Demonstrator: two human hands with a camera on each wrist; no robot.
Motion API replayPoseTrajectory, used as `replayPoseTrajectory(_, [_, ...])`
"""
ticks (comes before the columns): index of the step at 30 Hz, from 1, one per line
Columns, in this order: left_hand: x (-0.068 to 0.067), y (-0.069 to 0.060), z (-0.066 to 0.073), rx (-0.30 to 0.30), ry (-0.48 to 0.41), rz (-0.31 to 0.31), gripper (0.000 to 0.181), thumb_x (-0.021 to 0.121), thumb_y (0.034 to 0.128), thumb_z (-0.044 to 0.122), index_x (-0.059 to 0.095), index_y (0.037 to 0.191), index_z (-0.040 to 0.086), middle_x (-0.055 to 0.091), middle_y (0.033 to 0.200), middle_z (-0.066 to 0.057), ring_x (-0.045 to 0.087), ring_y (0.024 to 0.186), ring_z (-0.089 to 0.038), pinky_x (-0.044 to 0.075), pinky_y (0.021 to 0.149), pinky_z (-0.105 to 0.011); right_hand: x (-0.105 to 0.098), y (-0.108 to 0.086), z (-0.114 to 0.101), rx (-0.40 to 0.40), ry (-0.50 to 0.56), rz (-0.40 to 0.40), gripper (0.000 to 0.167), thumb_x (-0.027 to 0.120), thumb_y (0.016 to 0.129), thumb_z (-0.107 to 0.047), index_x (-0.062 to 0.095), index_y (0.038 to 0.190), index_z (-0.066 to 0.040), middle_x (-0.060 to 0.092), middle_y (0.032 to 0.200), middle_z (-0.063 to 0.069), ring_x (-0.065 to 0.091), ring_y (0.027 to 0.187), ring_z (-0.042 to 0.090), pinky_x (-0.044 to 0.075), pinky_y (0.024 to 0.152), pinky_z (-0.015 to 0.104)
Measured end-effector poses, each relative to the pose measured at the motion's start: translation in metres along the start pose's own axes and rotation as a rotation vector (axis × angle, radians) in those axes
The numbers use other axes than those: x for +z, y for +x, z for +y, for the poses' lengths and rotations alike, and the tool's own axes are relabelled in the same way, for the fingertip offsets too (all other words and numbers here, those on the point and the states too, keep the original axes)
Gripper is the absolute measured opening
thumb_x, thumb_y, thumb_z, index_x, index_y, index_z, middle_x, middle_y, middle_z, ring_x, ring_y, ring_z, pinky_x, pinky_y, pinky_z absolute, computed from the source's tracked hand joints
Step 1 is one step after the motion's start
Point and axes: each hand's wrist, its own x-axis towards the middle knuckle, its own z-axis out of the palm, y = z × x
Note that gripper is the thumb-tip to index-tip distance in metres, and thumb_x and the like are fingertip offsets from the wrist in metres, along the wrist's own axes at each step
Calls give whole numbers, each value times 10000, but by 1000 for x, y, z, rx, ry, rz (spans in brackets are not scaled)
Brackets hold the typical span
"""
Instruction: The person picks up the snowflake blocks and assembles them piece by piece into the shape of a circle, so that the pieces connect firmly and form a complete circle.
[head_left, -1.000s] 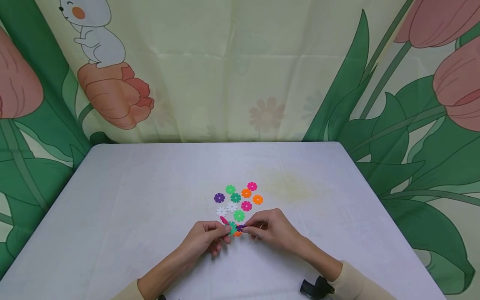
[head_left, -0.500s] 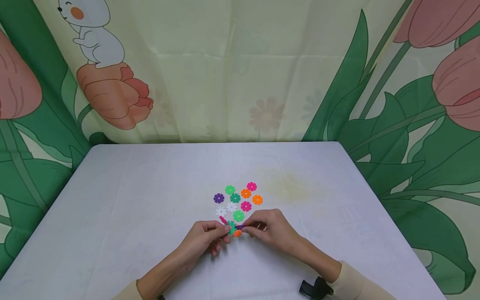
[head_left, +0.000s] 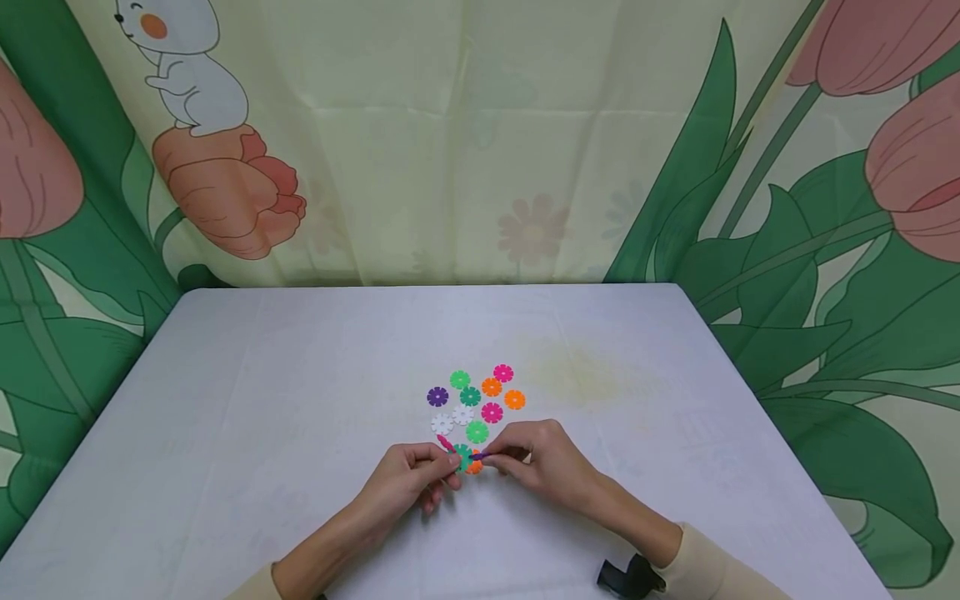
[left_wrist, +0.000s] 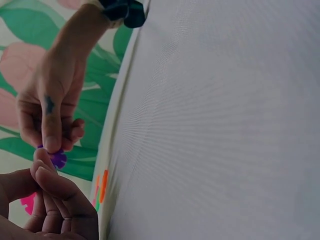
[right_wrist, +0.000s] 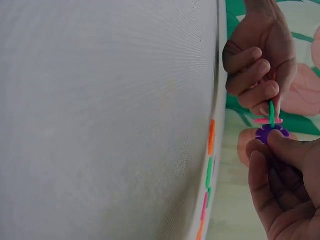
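My left hand (head_left: 411, 478) pinches a teal notched disc (head_left: 463, 456) between thumb and fingers, with a pink disc (head_left: 445, 442) standing at an angle beside it. In the right wrist view the green disc (right_wrist: 272, 113) appears edge-on, crossing the pink disc (right_wrist: 261, 120). My right hand (head_left: 551, 463) pinches a purple disc (head_left: 480, 456), nearly edge-on, at the teal disc's right side. The right wrist view shows the purple disc (right_wrist: 268, 134) against the green one's lower end. Whether they interlock, I cannot tell.
Several loose discs lie just beyond the hands, among them a purple (head_left: 438, 397), a white (head_left: 442, 423), a light green (head_left: 477, 432) and an orange one (head_left: 514, 400). An orange disc (head_left: 474, 467) lies below the held pieces. A white cloth covers the table (head_left: 300, 375).
The purple disc in my right hand has turned from showing part of its face to nearly edge-on. Both hands have otherwise barely moved, and the loose discs lie as before.
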Motion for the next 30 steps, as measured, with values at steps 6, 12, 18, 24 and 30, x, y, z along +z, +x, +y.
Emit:
replayPoseTrajectory(6, [0,-1,1,3,6,0,375,755,987,314,710,1027,-56,744,795,34,538,631,-86,476,594,-203,2,0,1,-35,2,10,174,859,866,-64,821,1032,-99,813,901,-4,662,714,-58,625,708,187])
replayPoseTrajectory(12, [-1,-1,3,16,3,-2,270,750,993,269,703,931,11,747,794,14,556,645,-94,493,580,-210,3,1,2,-53,-6,16,169,862,864,-68,817,1024,-96,809,893,-5,661,709,-53,629,702,197])
replayPoseTrajectory(18, [-1,0,3,10,-7,-15,270,733,1006,242,697,961,-22,743,781,20,551,629,-89,498,579,-206,4,0,3,-48,11,7,157,856,865,-50,812,1008,-96,804,881,2,665,705,-44,626,702,189])
replayPoseTrajectory(24, [-2,1,2,15,-6,-22,249,731,1005,230,693,936,-5,739,767,29,555,623,-85,532,601,-214,6,1,5,-84,-1,10,139,847,868,-27,805,982,-95,792,855,11,646,691,-39,612,689,165])
replayPoseTrajectory(30, [-2,1,1,18,-25,-25,257,741,1000,226,692,955,-22,741,772,26,569,617,-83,561,619,-228,7,1,6,-97,-16,15,147,848,863,-19,806,987,-85,793,857,8,648,693,-39,606,695,150])
